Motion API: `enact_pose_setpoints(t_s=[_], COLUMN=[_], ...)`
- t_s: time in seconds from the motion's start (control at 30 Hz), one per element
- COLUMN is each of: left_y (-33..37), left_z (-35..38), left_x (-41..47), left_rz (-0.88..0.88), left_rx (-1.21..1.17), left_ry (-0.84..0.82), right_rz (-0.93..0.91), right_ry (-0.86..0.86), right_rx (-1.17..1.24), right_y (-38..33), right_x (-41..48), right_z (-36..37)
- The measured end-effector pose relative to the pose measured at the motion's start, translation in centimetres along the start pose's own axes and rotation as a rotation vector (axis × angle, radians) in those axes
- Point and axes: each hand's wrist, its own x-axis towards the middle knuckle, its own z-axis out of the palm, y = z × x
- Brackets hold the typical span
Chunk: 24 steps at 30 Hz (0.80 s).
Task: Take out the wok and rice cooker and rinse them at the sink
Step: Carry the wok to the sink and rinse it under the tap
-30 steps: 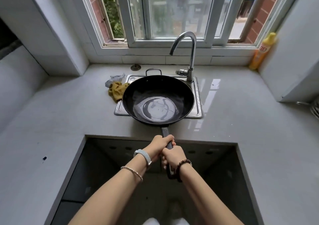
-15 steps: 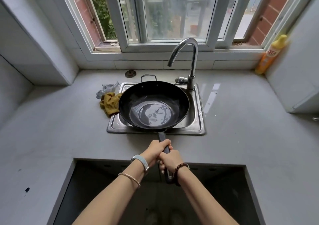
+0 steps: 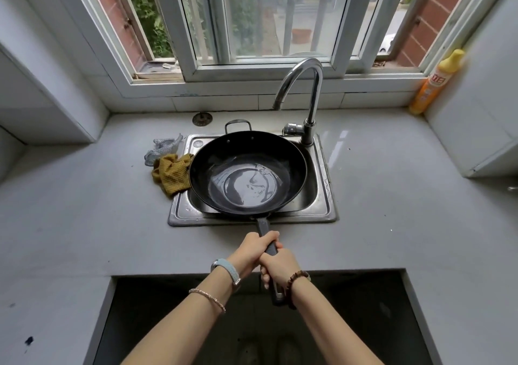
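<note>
A black wok [image 3: 246, 174] hangs over the steel sink [image 3: 326, 185], filling most of the basin, with a shiny film of liquid in its bottom. Its long dark handle [image 3: 265, 231] points toward me. My left hand [image 3: 253, 249] is wrapped around the handle nearer the pan. My right hand [image 3: 280, 266] grips it just behind, touching the left. The curved chrome tap [image 3: 305, 90] stands at the sink's back right, with no water running from its spout. No rice cooker is in view.
A mustard cloth [image 3: 171, 175] and a silver scouring mesh [image 3: 162, 148] lie at the sink's left edge. A drain plug [image 3: 202, 118] lies on the counter behind. A yellow bottle [image 3: 436, 81] stands in the right corner. A rectangular opening [image 3: 252, 320] in the counter lies below my arms.
The wok has moved farther from me and sits lower over the sink. I have stepped closer, so the counter and sink appear larger. Both hands keep their hold.
</note>
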Motion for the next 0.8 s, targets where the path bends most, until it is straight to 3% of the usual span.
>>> enact_pose_setpoints(t_s=[0.13,0.3,0.5,0.6,0.8], left_y=[0.0,0.1,-0.6,-0.1,0.2], left_z=[0.0,-0.4,-2.7,-4.1,-4.6], left_x=[-0.3,-0.2,-0.2,-0.4,-0.9], left_rz=[-0.021,-0.069,0.061,0.153,0.205], left_rx=[-0.073,-0.152,0.041,0.125,0.180], left_ry=[-0.012,-0.054,0.031,0.110,0.180], right_rz=[-0.015,-0.078,-0.124,-0.166,-0.289], right_ry=[-0.059,-0.146,-0.030,0.073,0.070], right_rx=[-0.020,-0.228,-0.477,-0.422,-0.340], right_y=[-0.5,-1.1,-0.8,-1.3,-4.3], right_x=[-0.3,-0.8,-0.2,0.5,2.4], right_z=[-0.5,-1.2,-3.2,-4.2,-6.4])
